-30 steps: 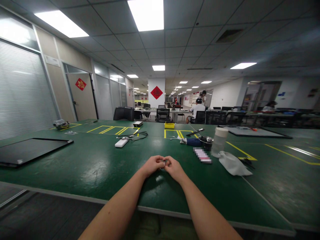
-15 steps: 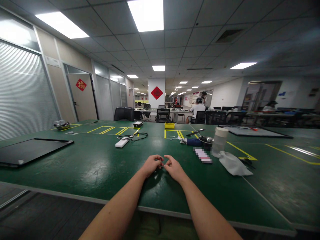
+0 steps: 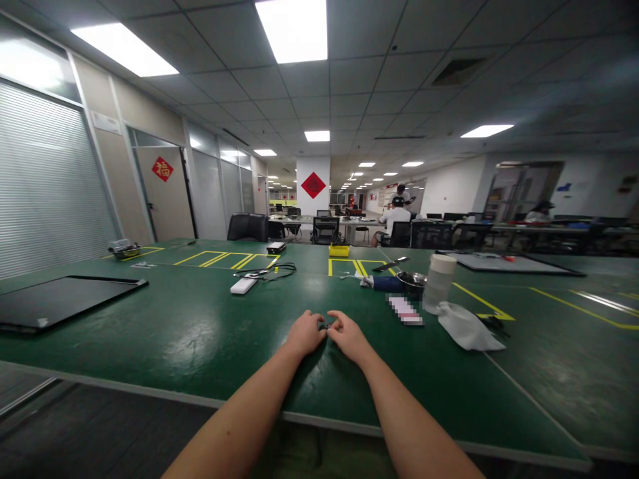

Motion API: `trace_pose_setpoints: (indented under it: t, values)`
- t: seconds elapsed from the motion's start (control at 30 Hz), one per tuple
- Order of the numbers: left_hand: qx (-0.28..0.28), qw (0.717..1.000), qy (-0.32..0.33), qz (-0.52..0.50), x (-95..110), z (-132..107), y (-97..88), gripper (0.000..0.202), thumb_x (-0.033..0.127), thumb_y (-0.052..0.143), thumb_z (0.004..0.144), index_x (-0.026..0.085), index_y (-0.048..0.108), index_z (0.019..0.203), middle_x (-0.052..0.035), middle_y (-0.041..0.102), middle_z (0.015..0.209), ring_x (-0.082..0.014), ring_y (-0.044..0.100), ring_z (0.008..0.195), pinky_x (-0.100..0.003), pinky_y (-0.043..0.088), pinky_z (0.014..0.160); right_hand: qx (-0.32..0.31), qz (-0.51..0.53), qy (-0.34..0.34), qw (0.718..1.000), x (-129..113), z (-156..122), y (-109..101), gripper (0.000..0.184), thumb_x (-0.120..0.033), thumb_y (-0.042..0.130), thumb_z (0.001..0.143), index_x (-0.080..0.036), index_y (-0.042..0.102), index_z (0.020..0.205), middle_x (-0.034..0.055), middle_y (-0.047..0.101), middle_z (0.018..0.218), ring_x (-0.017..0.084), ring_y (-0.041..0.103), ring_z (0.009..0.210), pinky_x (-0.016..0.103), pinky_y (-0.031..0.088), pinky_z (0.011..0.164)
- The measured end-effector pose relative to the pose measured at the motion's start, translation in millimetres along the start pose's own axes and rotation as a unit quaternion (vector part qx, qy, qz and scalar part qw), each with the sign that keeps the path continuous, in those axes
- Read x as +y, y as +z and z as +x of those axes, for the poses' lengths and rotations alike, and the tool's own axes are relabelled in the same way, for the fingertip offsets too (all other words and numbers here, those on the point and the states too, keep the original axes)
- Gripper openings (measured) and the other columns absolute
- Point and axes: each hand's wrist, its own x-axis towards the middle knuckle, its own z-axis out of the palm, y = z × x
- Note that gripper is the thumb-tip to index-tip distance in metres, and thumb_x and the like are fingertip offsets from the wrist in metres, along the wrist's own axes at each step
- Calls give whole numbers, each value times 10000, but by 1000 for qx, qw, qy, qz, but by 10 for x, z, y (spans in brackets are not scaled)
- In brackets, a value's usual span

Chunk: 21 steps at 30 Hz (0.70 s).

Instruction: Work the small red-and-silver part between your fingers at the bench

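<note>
Resting on the green surface [image 3: 164,332], left of the frosted jar [image 3: 438,283] and nearer the camera, the left hand [image 3: 305,334] and right hand [image 3: 350,338] meet fingertip to fingertip, each grip closed in a pinch on a small dark thing [image 3: 324,326] too tiny to identify. A crumpled white cloth [image 3: 466,327] lies just right of the jar's foot, a dark bowl [image 3: 412,279] sits just left of the jar, and a white block [image 3: 242,285] with a black cable [image 3: 273,269] lies well to the jar's left.
</note>
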Motion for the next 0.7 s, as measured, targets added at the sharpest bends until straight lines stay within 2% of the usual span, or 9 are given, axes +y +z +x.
trace_pose_setpoints:
  t: [0.13,0.2,0.3,0.4,0.53,0.6,0.7]
  values:
    - [8,998,43,53,8,-32,-31,332,404,567,789,212,678,1036,-123,568,1006,-260,519,939,-355,396,844,0,7,-1,1000,-3,2,4,429,-186,558,725,-167,546,1154,-19,596,730,116,542,603,238,437,626]
    - [9,996,73,56,18,-36,-43,306,366,551,809,209,674,1041,-121,563,1014,-264,498,967,-366,381,873,-3,9,-1,1000,-8,1,2,419,-182,560,721,-168,556,1140,-17,599,731,120,546,616,243,440,637]
    - [-21,993,110,32,30,-34,-47,251,273,508,838,201,672,1015,-102,565,1011,-229,507,953,-335,384,875,-2,7,0,1000,-11,1,0,398,-174,559,715,-178,575,1113,-19,599,721,123,546,625,248,442,646]
    - [-34,993,115,17,40,-27,-33,240,220,484,844,178,654,1009,-96,567,1010,-210,521,957,-313,388,879,1,4,-4,1000,-1,6,3,369,-167,555,708,-188,596,1075,-25,587,696,126,544,623,249,440,644]
    - [-30,989,144,22,81,11,-23,374,215,482,848,200,541,1217,-118,495,1257,-234,478,1119,-355,343,958,28,2,-6,1000,23,22,3,352,-165,520,721,-187,599,1064,-25,578,673,130,541,615,249,437,631]
    - [-53,980,188,26,116,43,-35,385,202,453,865,232,521,1242,-106,466,1328,-247,420,1212,-389,302,988,45,2,-3,999,36,31,0,366,-165,502,727,-180,589,1083,-21,580,670,132,540,610,250,435,625]
    - [-108,966,233,34,158,87,-65,330,152,441,857,244,593,1135,-83,578,1208,-238,455,1182,-385,304,962,50,1,-1,999,52,42,-2,375,-165,499,722,-169,584,1087,-22,579,654,133,538,605,247,431,619]
